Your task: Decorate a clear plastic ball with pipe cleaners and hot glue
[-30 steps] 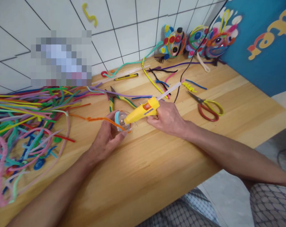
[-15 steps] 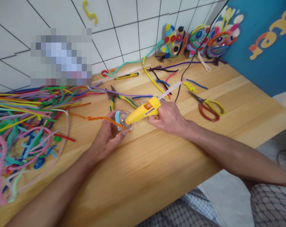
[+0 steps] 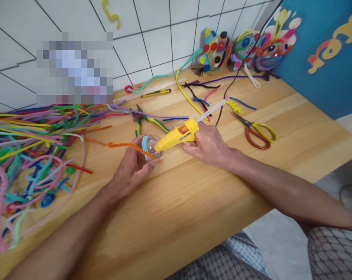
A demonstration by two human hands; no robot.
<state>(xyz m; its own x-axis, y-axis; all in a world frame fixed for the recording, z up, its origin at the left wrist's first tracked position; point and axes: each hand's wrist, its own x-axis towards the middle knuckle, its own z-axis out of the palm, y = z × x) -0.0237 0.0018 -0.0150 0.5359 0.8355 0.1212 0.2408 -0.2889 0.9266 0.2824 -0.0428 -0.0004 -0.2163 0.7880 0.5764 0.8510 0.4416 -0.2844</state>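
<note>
Taking the clear rounded piece (image 3: pixel 152 141) as the centre of our clock, we find it just above the tabletop (image 3: pixel 178 217), in the left hand (image 3: pixel 132 167), which reaches in from seven o'clock. We see its thumb along the near edge and its fingers curled round the far side, pinching the piece between them, though part of the grip is hidden. The piece is see-through and shiny, with a fuzzy light blue band (image 3: pixel 145 144) wrapped round its nine o'clock end. An orange pipe cleaner (image 3: pixel 125 145) crosses the near side and trails off toward nine o'clock, slightly kinked. From four o'clock comes the right hand (image 3: pixel 209 146), closed round the handle of a yellow glue gun (image 3: pixel 177 135); we cannot make out its trigger finger. The nozzle points at the clear wall, and we cannot tell whether it touches. A whitish glue stick (image 3: pixel 211 111) juts from the gun's back toward two o'clock. Around these we note pliers (image 3: pixel 139 114) at eleven, a utility knife (image 3: pixel 156 93) at twelve, scissors (image 3: pixel 250 125) near three, and a tangled heap of coloured pipe cleaners (image 3: pixel 39 134) at nine.
</note>
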